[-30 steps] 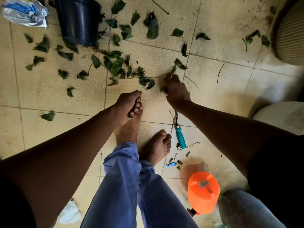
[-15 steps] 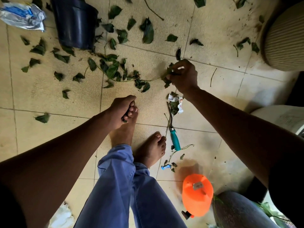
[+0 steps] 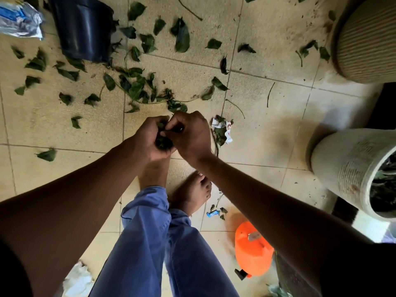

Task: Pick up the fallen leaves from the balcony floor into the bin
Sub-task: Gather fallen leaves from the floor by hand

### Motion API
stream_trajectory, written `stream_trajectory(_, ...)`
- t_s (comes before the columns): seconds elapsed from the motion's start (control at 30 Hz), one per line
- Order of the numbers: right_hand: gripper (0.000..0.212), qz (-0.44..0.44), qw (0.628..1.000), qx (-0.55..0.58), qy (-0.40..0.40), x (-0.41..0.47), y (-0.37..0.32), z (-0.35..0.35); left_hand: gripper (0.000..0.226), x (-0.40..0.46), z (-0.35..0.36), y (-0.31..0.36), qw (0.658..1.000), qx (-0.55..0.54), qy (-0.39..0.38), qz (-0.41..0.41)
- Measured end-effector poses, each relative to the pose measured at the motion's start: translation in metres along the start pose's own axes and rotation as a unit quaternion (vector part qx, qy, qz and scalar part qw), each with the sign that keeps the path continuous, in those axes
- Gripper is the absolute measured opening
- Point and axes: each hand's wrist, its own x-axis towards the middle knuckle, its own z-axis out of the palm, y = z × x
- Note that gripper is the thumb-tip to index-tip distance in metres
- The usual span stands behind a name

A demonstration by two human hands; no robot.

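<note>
Your two hands meet at frame centre over a clump of leaves point(image 3: 163, 143).

The wad sits in your left hand point(image 3: 147, 139), fingers curled round it; your right hand point(image 3: 190, 136) pinches a thin stem into it, the stem running roughly left to right. Most of the clump is hidden inside the hands, so its shape is hard to make out. Both forearms reach up from the lower corners. More loose leaves point(image 3: 137, 86) lie scattered across the upper left tiles, near the dark bin point(image 3: 82, 31), whose top is cut off by the frame's upper edge.
</note>
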Motion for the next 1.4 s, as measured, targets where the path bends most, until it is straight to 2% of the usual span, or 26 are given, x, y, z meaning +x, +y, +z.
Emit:
stream_trajectory(0.07, 0.007, -0.065, 0.992, -0.111, 0.009, -0.01, -0.001, 0.006, 0.038, 0.003, -0.009, -0.001, 1.0, 0.003, -0.014, -0.002)
stream_trajectory(0.1, 0.003, -0.093, 0.984, -0.149, 0.005, -0.014, 0.0, 0.008, 0.032, 0.004, -0.012, -0.002, 1.0, 0.018, -0.013, 0.002)
stream_trajectory(0.17, 0.004, -0.139, 0.972, -0.19, -0.008, -0.019, 0.0, 0.008, 0.02, 0.009, -0.02, -0.003, 0.999, 0.041, 0.002, 0.005)
stream_trajectory(0.27, 0.008, -0.208, 0.943, -0.256, -0.033, -0.021, 0.004, 0.009, 0.015, 0.015, -0.025, -0.007, 0.998, 0.065, 0.013, 0.022)
stream_trajectory(0.43, 0.014, -0.285, 0.911, -0.275, -0.112, -0.018, 0.013, 0.005, 0.023, 0.015, -0.016, -0.013, 0.997, 0.076, 0.018, 0.024)
stream_trajectory(0.53, 0.016, -0.306, 0.923, -0.193, -0.129, -0.022, 0.019, -0.005, 0.026, 0.017, -0.014, -0.01, 0.995, 0.093, 0.036, 0.018)
stream_trajectory(0.57, 0.018, -0.289, 0.941, -0.136, -0.112, -0.024, 0.02, -0.01, 0.028, 0.019, -0.014, -0.009, 0.994, 0.095, 0.046, 0.021)
stream_trajectory(0.63, 0.022, -0.195, 0.979, -0.052, -0.032, -0.023, 0.026, -0.023, 0.033, 0.02, -0.013, -0.008, 0.992, 0.098, 0.07, 0.03)
stream_trajectory(0.7, 0.022, -0.067, 0.994, -0.074, 0.052, -0.017, 0.038, -0.038, 0.035, 0.019, -0.014, -0.008, 0.988, 0.123, 0.083, 0.042)
stream_trajectory(0.8, 0.018, 0.126, 0.971, -0.17, 0.111, -0.004, 0.076, -0.055, 0.035, 0.018, -0.017, -0.011, 0.981, 0.169, 0.083, 0.047)
stream_trajectory(0.93, 0.035, 0.307, 0.929, -0.204, 0.036, 0.009, 0.123, -0.06, 0.034, 0.021, -0.022, -0.017, 0.978, 0.192, 0.068, 0.042)
stream_trajectory(1.0, 0.029, 0.334, 0.921, -0.196, 0.026, 0.013, 0.135, -0.061, 0.033, 0.023, -0.025, -0.02, 0.977, 0.204, 0.058, 0.032)
stream_trajectory(1.07, 0.013, 0.336, 0.927, -0.161, 0.051, 0.013, 0.14, -0.065, 0.031, 0.025, -0.026, -0.023, 0.976, 0.21, 0.054, 0.024)
stream_trajectory(1.13, 0.006, 0.335, 0.931, -0.119, 0.079, 0.012, 0.141, -0.073, 0.031, 0.025, -0.024, -0.025, 0.975, 0.213, 0.053, 0.023)
stream_trajectory(1.3, 0.005, 0.283, 0.947, -0.058, 0.138, 0.007, 0.138, -0.104, 0.036, 0.022, -0.009, -0.029, 0.971, 0.226, 0.072, 0.014)
stream_trajectory(1.4, 0.005, 0.303, 0.932, -0.059, 0.188, 0.008, 0.147, -0.121, 0.035, 0.022, -0.001, -0.031, 0.969, 0.236, 0.069, 0.018)
